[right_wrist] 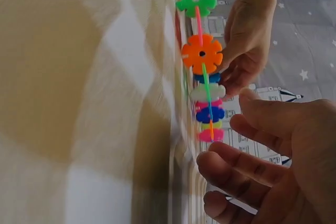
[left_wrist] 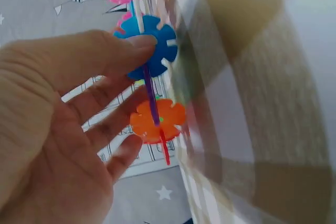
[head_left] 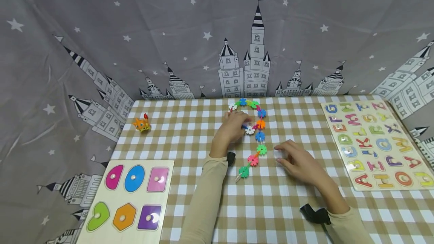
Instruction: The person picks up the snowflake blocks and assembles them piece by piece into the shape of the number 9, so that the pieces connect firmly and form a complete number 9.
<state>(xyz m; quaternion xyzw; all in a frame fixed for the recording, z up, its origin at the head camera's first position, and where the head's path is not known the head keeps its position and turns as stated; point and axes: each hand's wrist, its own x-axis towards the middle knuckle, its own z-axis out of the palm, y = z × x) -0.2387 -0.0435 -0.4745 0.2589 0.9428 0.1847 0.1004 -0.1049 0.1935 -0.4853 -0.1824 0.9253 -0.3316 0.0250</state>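
Note:
A chain of colourful snowflake discs lies curved on the checked cloth, with a green disc (head_left: 243,171) at its near end and a white disc (head_left: 249,130) inside the bend. My left hand (head_left: 233,126) is over the left part of the curve and hides some pieces. In the left wrist view, its thumb and fingers pinch a blue snowflake disc (left_wrist: 157,45), linked to an orange disc (left_wrist: 158,120) below. To the right of the chain, my right hand (head_left: 300,163) hovers with fingers loosely bent and nothing in them. An orange disc (right_wrist: 202,54) appears beside it in the right wrist view.
A shape puzzle board (head_left: 127,199) lies at the near left, and an alphabet board (head_left: 373,144) at the right. Toward the back left stands a small orange figure (head_left: 141,124). A grey castle-print curtain (head_left: 190,22) hangs behind the table.

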